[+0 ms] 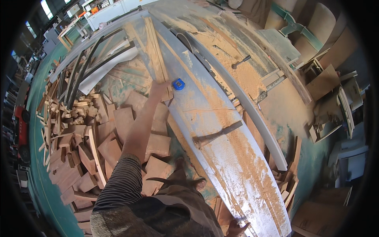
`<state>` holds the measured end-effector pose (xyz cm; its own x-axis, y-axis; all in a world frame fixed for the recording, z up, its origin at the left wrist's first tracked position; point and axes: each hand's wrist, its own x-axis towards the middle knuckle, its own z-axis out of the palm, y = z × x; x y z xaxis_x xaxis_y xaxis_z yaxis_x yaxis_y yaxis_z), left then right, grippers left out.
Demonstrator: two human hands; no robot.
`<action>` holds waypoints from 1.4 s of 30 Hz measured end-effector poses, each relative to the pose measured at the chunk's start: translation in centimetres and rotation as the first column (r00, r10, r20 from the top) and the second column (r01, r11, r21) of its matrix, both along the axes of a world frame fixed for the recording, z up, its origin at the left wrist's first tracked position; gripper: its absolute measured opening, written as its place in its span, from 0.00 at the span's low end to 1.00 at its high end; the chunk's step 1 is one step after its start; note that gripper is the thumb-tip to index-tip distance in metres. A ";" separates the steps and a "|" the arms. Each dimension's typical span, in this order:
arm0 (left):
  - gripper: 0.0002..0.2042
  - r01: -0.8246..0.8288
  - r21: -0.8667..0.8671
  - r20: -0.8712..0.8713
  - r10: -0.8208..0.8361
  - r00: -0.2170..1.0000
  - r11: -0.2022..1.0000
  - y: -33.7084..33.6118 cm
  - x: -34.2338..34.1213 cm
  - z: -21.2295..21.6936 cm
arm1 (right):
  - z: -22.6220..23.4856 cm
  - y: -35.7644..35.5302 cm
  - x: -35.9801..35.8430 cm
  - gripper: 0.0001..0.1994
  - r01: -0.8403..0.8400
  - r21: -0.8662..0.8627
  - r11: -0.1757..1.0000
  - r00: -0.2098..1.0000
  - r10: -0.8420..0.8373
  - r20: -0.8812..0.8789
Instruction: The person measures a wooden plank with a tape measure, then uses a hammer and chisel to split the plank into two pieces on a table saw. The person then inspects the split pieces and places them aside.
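My left hand (160, 90) reaches forward, closed round the near end of long, pale wood strips (156, 53) lying along the left side of the metal saw table (189, 104). Just right of that hand sits a blue tape measure (179, 84). My right hand (236, 229) is low in the picture at the table's near edge; a finger and the thumb stretch apart and nothing shows between them. Part of that hand is cut off by the picture's lower rim. A wooden push stick (217, 134) lies across the sawdust-covered tabletop between my hands.
A long metal fence (252, 106) runs along the table's right side. Beyond it, a dark-handled lever (241, 62) stands amid sawdust. Wood offcuts (85, 150) pile up on the floor to the left, beside dark metal frames (81, 71). Curved boards (327, 85) stand at right.
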<state>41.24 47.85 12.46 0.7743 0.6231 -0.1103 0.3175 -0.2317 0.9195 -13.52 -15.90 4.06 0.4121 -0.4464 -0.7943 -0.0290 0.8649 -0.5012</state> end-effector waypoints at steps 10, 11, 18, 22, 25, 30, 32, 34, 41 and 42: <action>0.46 -0.072 0.032 -0.225 0.077 0.971 0.997 0.0 4.8 -2.4 | 2.5 3.3 4.9 0.38 -0.017 -0.351 0.936 0.979 -0.055 -0.194; 0.42 -0.068 0.034 -0.122 0.071 0.990 0.997 2.0 4.8 -4.1 | 2.3 3.5 5.4 0.38 -0.030 -0.355 0.934 0.979 -0.044 -0.197; 0.20 0.096 -0.085 0.112 -0.086 0.990 0.992 3.4 3.2 -5.0 | 2.5 4.0 6.0 0.36 -0.043 -0.422 0.906 0.970 -0.064 -0.235; 0.23 0.178 -0.126 0.149 -0.159 0.976 0.976 2.3 0.3 -2.9 | 2.7 3.6 6.0 0.34 -0.075 -0.469 0.880 0.961 -0.062 -0.271; 0.19 0.073 -0.060 0.073 -0.069 0.995 0.996 3.8 -3.0 -4.3 | 2.6 3.3 6.4 0.33 -0.143 -0.494 0.858 0.950 -0.022 -0.313; 0.21 0.111 -0.244 0.055 -0.100 0.993 0.963 -0.8 -9.6 -1.4 | 2.9 3.0 7.0 0.32 -0.293 -0.567 0.770 0.899 0.020 -0.437; 0.22 0.085 -0.326 0.069 -0.065 0.995 0.942 -3.1 -13.0 -0.5 | 2.9 2.7 7.0 0.31 -0.376 -0.585 0.719 0.870 0.057 -0.489; 0.23 0.064 -0.372 0.097 -0.030 0.995 0.926 -6.7 -15.2 0.2 | 3.3 2.2 7.1 0.31 -0.397 -0.617 0.679 0.868 0.058 -0.494; 0.25 -0.020 -0.683 0.098 0.118 0.988 0.730 -16.9 -23.8 -1.0 | 3.3 -1.4 4.1 0.29 -0.447 -0.687 0.573 0.864 0.077 -0.498; 0.25 0.001 -0.715 0.117 0.118 0.986 0.699 -17.5 -25.1 -1.5 | 3.3 -1.7 3.2 0.28 -0.454 -0.691 0.562 0.860 0.075 -0.505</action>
